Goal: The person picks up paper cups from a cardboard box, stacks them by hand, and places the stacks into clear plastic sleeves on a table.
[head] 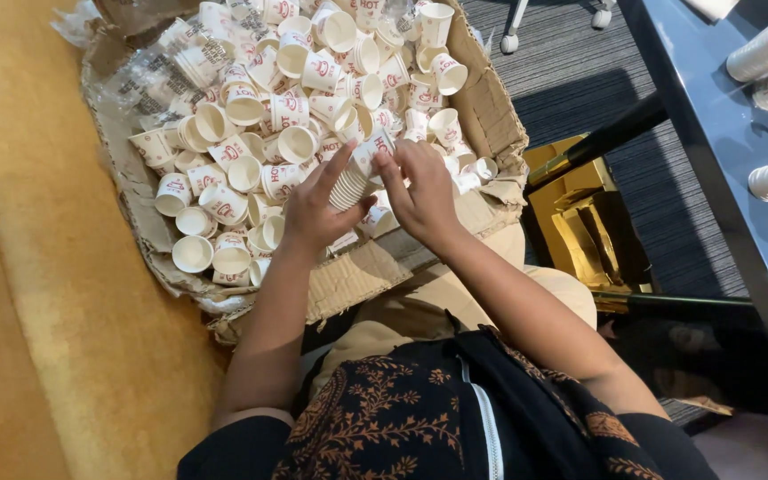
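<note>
Left hand (313,209) grips a short stack of nested cups (351,182) over the near edge of the cardboard box (491,107), right hand (420,191) pinching its top cup; a loose pinch could spill the stack.

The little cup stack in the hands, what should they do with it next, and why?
Probably push the top cup down snug. The left hand holds a short stack of nested paper cups, and the right hand is at its upper end, where the last cup sits. Many loose cups still fill the cardboard box, so another could follow.
</note>
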